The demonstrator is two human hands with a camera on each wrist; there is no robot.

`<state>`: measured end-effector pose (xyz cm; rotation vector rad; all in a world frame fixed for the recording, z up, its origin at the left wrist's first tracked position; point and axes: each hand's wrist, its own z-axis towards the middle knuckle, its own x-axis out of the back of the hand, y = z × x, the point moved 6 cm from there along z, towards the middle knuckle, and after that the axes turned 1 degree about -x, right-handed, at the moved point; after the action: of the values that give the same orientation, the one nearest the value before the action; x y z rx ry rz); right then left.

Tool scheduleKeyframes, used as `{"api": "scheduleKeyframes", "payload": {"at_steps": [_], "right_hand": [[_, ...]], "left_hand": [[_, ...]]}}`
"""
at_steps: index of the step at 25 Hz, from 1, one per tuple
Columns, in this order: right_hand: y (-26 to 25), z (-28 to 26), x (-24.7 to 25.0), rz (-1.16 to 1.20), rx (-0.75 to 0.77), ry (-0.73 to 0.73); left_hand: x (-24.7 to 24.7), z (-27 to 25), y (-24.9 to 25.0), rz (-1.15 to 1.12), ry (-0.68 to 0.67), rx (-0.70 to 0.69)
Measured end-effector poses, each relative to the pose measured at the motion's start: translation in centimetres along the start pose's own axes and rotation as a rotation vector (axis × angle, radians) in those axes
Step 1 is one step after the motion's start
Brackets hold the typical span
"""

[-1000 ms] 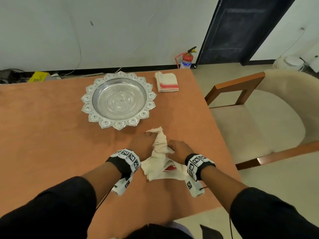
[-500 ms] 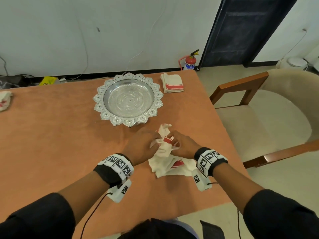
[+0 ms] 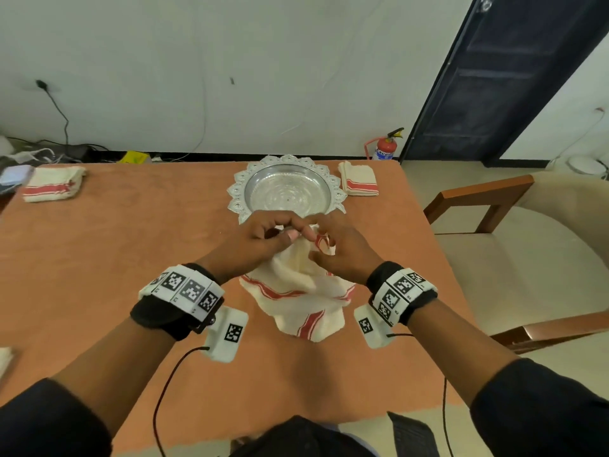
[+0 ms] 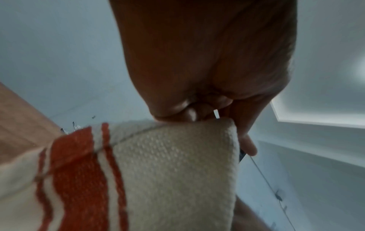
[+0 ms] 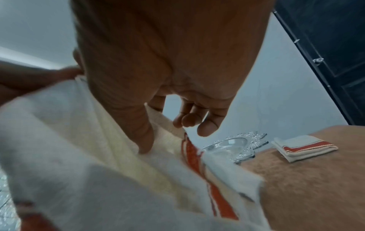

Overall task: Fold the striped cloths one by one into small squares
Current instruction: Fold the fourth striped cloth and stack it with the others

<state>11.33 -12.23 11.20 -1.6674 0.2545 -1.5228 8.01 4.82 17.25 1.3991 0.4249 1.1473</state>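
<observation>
While hands pinch cloth [image 3: 298, 285] | head view alone shows left folded cloth [image 3: 52, 183]

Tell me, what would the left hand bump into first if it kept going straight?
Probably the silver plate: the left hand, pinching the cloth, points toward it, though depth is unclear.

Near rim of silver tray [image 3: 238, 192] behind both hands; leftmost cloth [image 3: 4, 359] edge-cropped.

Open tabletop [image 3: 125, 258] runs wide on the left, all the way out to a folded cloth [image 3: 52, 184] at the far left corner. Straight ahead the silver tray [image 3: 286, 189] blocks the way, another folded cloth [image 3: 359, 179] just beside it on the right.
</observation>
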Motion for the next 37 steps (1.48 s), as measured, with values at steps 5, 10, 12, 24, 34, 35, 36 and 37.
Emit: {"api": "scheduleKeyframes", "payload": {"at_steps": [5, 10, 12, 24, 34, 35, 36, 37], "right_hand": [[-2.5, 2.3, -1.9, -0.083, 0.082, -0.003], [-6.2, 4.1, -2.7, 0.121, 0.066, -0.076], [-8.2, 5.0, -3.2, 0.183, 0.093, -0.048], [-16.8, 15.2, -4.8, -0.017, 0.212, 0.103], [-18.6, 23.8, -2.3, -0.139, 0.125, 0.314], [-19.0, 24.2, -1.6, -0.128, 0.123, 0.352], [-19.3, 24.4, -0.9, -0.119, 0.124, 0.389], [-19.7, 24.6, -0.3, -0.113, 0.126, 0.422]], "left_hand": [[5.8, -4.1, 1.9, -0.085, 0.057, 0.033], [12.5, -10.8, -0.9, 0.175, 0.138, 0.227], [15.2, -13.4, -2.3, 0.338, 0.165, 0.296], [30.6, -22.0, -2.9, 0.892, 0.479, 0.558], [38.3, -20.2, -0.3, 1.188, 0.78, 0.594], [38.8, -20.1, 0.1, 1.169, 0.843, 0.557], [39.2, -20.1, 0.5, 1.129, 0.916, 0.524], [39.6, -20.2, 0.9, 1.08, 0.996, 0.495]]}}
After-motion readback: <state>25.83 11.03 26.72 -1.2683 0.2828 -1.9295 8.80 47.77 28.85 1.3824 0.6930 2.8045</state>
